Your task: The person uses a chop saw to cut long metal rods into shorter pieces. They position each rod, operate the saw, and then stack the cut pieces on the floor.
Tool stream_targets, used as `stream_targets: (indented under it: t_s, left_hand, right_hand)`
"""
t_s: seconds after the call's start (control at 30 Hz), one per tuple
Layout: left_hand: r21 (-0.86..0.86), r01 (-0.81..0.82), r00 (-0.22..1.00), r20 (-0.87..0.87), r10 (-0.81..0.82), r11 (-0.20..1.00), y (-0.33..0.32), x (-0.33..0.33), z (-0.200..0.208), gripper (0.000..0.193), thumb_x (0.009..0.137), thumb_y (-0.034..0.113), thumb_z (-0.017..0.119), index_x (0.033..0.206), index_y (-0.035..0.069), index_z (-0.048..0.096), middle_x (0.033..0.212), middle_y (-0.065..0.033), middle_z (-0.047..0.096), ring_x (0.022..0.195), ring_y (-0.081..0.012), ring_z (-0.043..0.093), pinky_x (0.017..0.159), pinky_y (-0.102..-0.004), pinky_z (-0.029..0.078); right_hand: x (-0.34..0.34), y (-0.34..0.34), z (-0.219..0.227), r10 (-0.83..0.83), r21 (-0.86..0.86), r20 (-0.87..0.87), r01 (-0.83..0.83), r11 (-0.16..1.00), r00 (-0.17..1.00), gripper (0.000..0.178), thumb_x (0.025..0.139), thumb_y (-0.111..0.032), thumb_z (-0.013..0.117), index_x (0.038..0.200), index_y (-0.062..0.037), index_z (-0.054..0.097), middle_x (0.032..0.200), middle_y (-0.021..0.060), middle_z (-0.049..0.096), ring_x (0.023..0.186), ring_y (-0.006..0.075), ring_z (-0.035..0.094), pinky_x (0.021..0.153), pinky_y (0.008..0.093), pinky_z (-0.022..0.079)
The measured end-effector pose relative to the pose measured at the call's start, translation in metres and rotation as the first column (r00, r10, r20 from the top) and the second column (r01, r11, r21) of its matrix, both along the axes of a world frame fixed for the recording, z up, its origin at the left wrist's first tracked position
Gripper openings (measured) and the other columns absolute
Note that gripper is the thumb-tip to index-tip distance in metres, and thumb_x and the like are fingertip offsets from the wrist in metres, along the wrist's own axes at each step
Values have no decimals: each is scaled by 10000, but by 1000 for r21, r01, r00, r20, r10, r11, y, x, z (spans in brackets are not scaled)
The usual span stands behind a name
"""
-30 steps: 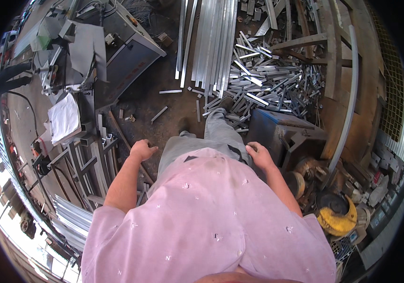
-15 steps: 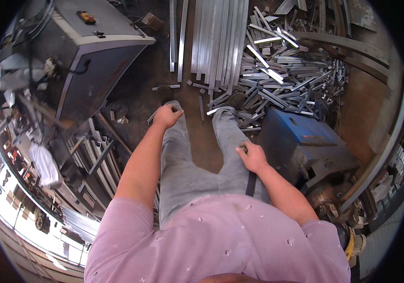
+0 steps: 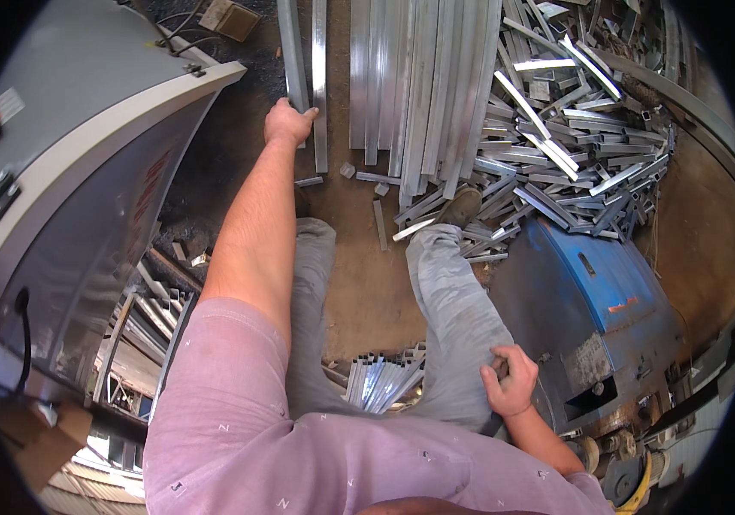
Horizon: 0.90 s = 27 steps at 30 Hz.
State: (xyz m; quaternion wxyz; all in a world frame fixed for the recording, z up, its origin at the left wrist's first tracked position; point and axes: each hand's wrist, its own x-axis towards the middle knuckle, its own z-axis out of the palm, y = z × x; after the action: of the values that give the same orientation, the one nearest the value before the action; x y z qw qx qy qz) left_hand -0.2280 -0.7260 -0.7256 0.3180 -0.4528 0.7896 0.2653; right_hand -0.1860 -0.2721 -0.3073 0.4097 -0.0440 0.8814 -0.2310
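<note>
My left arm stretches forward, and my left hand [image 3: 288,123] is closed around the near end of a long grey metal tube [image 3: 293,56]. The thumb sticks out on the tube's right side; the other fingers are mostly hidden. A second, shinier tube [image 3: 320,86] lies parallel just to its right, close to the thumb. My right hand [image 3: 511,379] rests beside my right thigh, its fingers loosely curled and apart from the thumb, with nothing in it.
Long metal tubes [image 3: 423,86] lie side by side ahead. Right of them spreads a heap of short cut pieces [image 3: 556,137]. A blue machine [image 3: 590,266] stands at my right, a grey cabinet [image 3: 101,197] at my left. More tubes [image 3: 384,378] show between my legs.
My left hand has left my left knee and reached forward onto the tube. My right hand has shifted back along my right thigh. My body leans forward and the view has moved.
</note>
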Motion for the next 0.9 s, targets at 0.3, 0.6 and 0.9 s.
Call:
stream_targets:
  t_s: [0.3, 0.6, 0.9]
  left_hand:
    - [660, -138, 891, -244, 384, 739, 1, 8, -10, 408, 849, 167, 852, 1164, -41, 698, 1040, -119, 749, 948, -182, 682, 847, -342, 548]
    - [971, -104, 885, -9, 465, 216, 49, 16, 121, 507, 831, 111, 855, 1267, -29, 640, 1152, -100, 734, 1060, -184, 687, 981, -351, 536]
    - [995, -70, 964, 49, 262, 74, 79, -1, 224, 330, 795, -3, 855, 1098, -7, 724, 1043, -59, 758, 972, -147, 687, 922, -347, 552]
  right_hand:
    - [-6, -7, -6, -19, 1, 8, 19, 1000, 1000, 319, 780, -223, 820, 987, -24, 681, 721, 69, 609, 529, 194, 532, 528, 325, 444]
    - [-9, -12, -5, 10, -23, 37, -9, 1000, 999, 315, 758, -166, 835, 994, -24, 683, 730, 83, 616, 582, 214, 588, 553, 332, 470]
    - [-53, -76, -60, -47, -217, 297, 116, 969, 954, 500, 985, -375, 681, 1278, 24, 606, 1192, 216, 688, 1128, 359, 665, 972, 429, 511]
